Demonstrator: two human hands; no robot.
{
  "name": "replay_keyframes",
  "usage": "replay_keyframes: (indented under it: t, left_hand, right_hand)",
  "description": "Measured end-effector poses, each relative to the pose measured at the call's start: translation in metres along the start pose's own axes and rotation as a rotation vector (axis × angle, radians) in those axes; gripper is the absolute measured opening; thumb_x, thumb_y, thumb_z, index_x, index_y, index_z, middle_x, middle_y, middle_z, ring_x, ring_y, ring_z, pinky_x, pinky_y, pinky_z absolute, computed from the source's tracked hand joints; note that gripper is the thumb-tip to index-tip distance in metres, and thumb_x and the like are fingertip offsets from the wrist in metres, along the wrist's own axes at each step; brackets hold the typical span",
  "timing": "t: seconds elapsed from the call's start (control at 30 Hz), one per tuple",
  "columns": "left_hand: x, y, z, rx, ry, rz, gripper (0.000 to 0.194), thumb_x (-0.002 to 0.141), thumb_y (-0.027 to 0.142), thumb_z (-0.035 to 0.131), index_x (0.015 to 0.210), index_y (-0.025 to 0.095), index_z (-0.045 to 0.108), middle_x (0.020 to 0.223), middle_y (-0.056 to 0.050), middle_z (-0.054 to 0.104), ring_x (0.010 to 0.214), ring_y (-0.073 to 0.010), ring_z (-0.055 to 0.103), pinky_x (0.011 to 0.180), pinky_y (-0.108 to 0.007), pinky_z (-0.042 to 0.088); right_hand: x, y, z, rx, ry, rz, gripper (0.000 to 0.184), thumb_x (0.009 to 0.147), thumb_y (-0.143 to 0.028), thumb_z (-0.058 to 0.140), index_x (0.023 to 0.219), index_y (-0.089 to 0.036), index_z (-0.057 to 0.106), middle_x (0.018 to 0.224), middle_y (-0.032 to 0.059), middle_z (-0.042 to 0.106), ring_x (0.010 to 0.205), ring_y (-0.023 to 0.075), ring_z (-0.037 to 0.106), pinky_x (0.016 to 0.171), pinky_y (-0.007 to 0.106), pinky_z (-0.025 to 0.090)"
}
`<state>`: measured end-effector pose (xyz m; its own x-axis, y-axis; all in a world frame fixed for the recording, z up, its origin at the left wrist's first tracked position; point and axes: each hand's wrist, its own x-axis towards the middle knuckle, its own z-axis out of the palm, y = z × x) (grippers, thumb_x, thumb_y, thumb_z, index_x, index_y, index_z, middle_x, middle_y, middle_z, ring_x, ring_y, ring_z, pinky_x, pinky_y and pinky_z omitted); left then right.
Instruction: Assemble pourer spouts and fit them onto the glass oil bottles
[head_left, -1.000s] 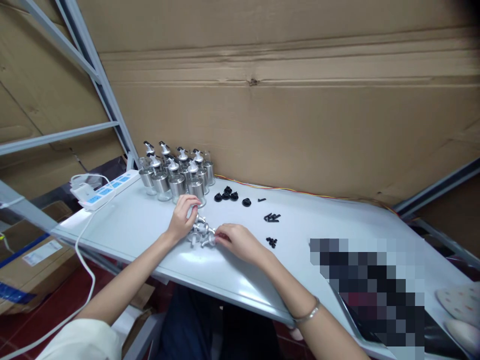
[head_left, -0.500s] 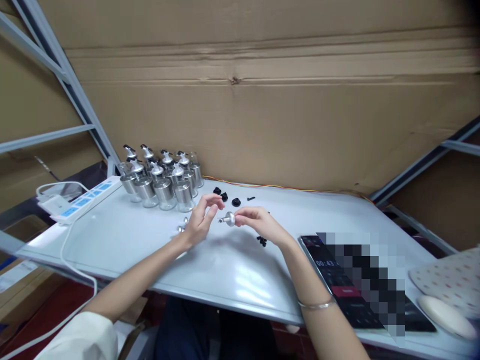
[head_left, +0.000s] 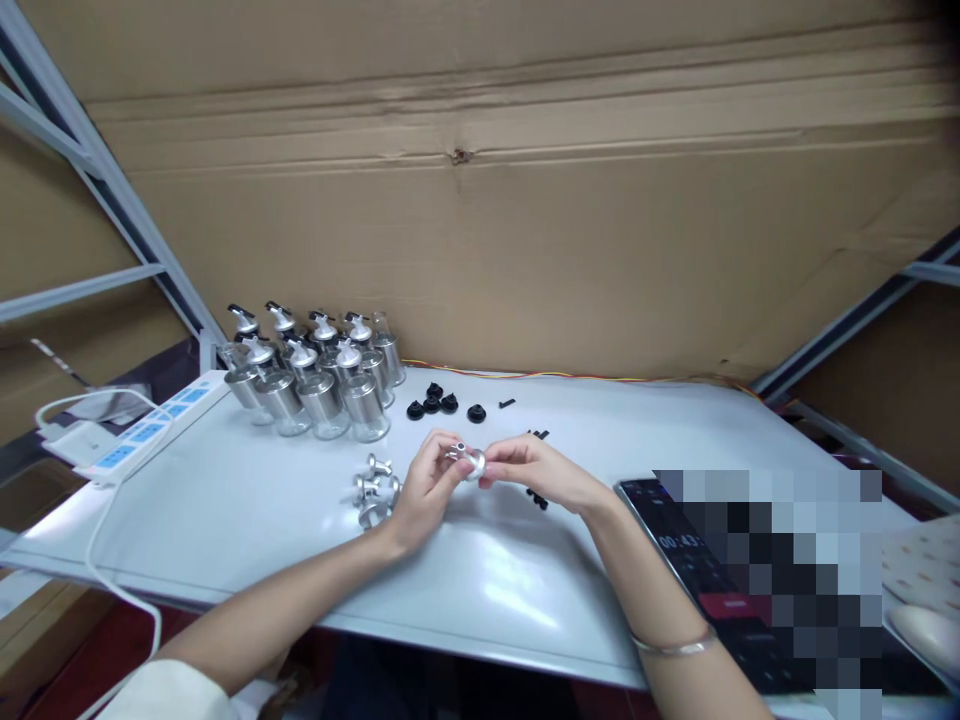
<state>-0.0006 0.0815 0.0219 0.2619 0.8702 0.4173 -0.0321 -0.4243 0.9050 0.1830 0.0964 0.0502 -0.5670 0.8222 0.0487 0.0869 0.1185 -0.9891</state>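
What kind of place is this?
Probably a small workshop or packing corner: pump-topped bottles stand grouped on a table, loose black caps lie nearby, and a cardboard sheet backs the metal frame.

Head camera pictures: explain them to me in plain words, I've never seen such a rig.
There is no robot here. One camera, worn on a person's head, takes every picture, looking forward and down at two bare hands. The left hand and right hand together hold a silver spout head above the table. More silver spout heads lie by the left forearm. Farther back stand metal-sleeved glass bottles and black round stoppers. A power strip lies left, a partly blurred touchscreen device right.
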Motion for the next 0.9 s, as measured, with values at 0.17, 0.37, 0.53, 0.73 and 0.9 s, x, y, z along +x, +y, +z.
replay_keyframes:
  t: [0.17, 0.37, 0.53, 0.73, 0.9]
  left_hand:
    - [-0.002, -0.001, 0.003, -0.063, 0.019, -0.083, 0.027, 0.088, 0.045, 0.053, 0.089, 0.018, 0.05, 0.088, -0.002, 0.048, 0.075, -0.0132, 0.05, 0.07, -0.027, 0.044]
    - [-0.008, -0.007, 0.007, -0.103, -0.024, 0.015, 0.033, 0.089, 0.048, 0.049, 0.109, 0.022, 0.043, 0.106, -0.008, 0.051, 0.094, -0.0176, 0.055, 0.085, -0.035, 0.048]
    - [-0.011, -0.018, 0.01, -0.02, 0.088, 0.158, 0.05, 0.086, 0.03, 0.06, 0.126, 0.033, 0.03, 0.125, -0.008, 0.047, 0.113, -0.0195, 0.051, 0.094, -0.039, 0.046]
    - [-0.008, -0.012, 0.002, 0.256, -0.029, 0.311, 0.041, 0.085, 0.021, 0.06, 0.122, 0.032, 0.049, 0.122, -0.007, 0.053, 0.12, -0.0216, 0.05, 0.101, -0.041, 0.042]
    - [-0.005, -0.007, 0.0, 0.29, -0.072, 0.32, 0.044, 0.084, 0.023, 0.062, 0.126, 0.032, 0.049, 0.121, -0.007, 0.06, 0.117, -0.0211, 0.054, 0.097, -0.04, 0.046]
  right_hand:
    - [0.001, 0.001, 0.001, -0.004, -0.02, 0.003, 0.021, 0.078, -0.04, 0.066, 0.072, -0.021, 0.073, 0.072, 0.0001, 0.072, 0.073, 0.0153, 0.064, 0.08, 0.032, 0.049]
    - [0.001, 0.0, 0.008, 0.037, 0.064, -0.02, 0.025, 0.079, -0.041, 0.064, 0.069, -0.019, 0.071, 0.071, 0.0012, 0.07, 0.073, 0.0155, 0.063, 0.082, 0.032, 0.048]
    - [0.002, 0.001, 0.009, 0.064, 0.126, -0.038, 0.026, 0.079, -0.042, 0.064, 0.072, -0.019, 0.072, 0.072, 0.0026, 0.071, 0.074, 0.0172, 0.064, 0.081, 0.035, 0.05]
    - [0.001, -0.002, 0.01, 0.023, 0.122, -0.038, 0.024, 0.078, -0.039, 0.065, 0.063, -0.021, 0.071, 0.074, 0.0023, 0.072, 0.086, 0.0199, 0.067, 0.089, 0.038, 0.047]
    - [0.0, -0.005, 0.011, 0.044, 0.088, -0.016, 0.023, 0.077, -0.036, 0.066, 0.059, -0.021, 0.069, 0.072, 0.0011, 0.072, 0.083, 0.0185, 0.066, 0.087, 0.036, 0.048]
